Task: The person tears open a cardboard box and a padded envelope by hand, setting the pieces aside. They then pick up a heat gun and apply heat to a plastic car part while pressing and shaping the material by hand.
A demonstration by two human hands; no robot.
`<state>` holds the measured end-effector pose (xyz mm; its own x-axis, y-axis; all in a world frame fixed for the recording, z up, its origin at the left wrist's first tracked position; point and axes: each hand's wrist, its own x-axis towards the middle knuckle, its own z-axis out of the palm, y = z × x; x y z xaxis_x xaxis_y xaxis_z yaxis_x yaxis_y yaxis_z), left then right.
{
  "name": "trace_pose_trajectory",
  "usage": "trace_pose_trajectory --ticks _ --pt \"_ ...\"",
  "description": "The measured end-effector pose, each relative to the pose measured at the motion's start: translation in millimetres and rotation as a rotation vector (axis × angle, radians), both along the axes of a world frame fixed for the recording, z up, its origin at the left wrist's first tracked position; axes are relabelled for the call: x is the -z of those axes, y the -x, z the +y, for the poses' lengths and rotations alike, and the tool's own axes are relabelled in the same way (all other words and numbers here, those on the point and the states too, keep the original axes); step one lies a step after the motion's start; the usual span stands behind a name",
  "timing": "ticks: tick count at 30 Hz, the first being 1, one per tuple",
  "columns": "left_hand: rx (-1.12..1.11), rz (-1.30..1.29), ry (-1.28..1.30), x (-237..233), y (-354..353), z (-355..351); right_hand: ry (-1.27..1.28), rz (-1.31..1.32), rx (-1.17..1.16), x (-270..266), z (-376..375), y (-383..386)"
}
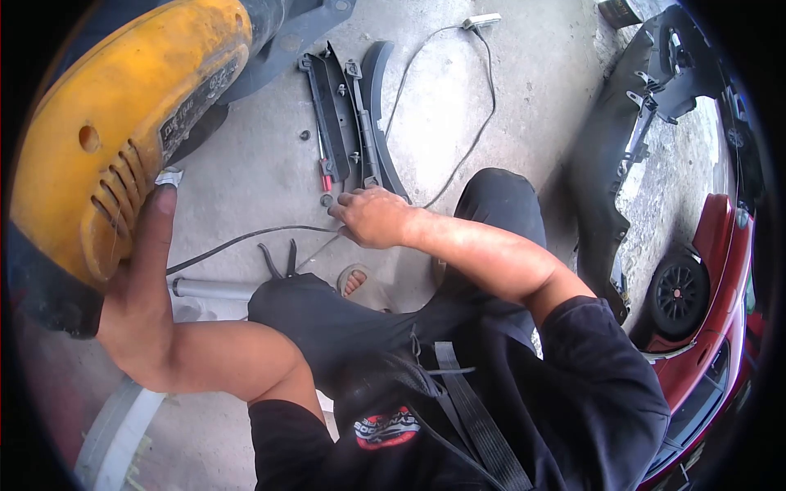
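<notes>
A large yellow-and-black power tool (123, 123) with slotted vents fills the upper left, close to the camera. My left hand (143, 262) is wrapped round its underside, with one finger stretched up along the body. My right hand (372, 217) reaches down over the lower end of some black plastic trim pieces (344, 114), its fingers curled inward. A black cable (270, 232) runs in to those fingers, and a thin grey line slants down from beneath them. I cannot tell what they hold. A small red-ended tool (326, 173) lies along the trim.
Dark-handled pliers (278, 260) lie by my knee, near a light grey tube (213, 289). The cable loops back to a white power strip (481, 20). A black bumper-like panel (610, 155) stands at right, beyond it a red car (716, 270).
</notes>
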<state>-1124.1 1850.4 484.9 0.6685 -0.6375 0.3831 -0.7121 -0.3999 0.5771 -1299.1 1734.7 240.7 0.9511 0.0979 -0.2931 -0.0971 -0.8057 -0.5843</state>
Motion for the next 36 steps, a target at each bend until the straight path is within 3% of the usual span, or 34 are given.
trace_pose_trajectory --ticks 13,20,28,31,33,36 --pt "-0.2 0.163 -0.071 -1 10 -7 -0.07 0.063 0.029 9 -9 -4" --pt "0.005 0.128 0.032 -2 27 -13 -0.1 0.049 0.04 10 -13 -5" --pt "-0.013 0.149 0.069 -3 23 1 -0.155 0.096 0.063 10 -14 -5" --pt "-0.11 0.097 -0.044 -1 16 9 -0.156 0.141 0.041 7 -16 -5" --pt "-0.161 0.09 0.101 4 27 9 -0.163 0.15 0.037 9 -14 -4" --pt "-0.039 -0.007 -0.034 6 8 38 -0.183 0.019 0.092 20 -10 0"
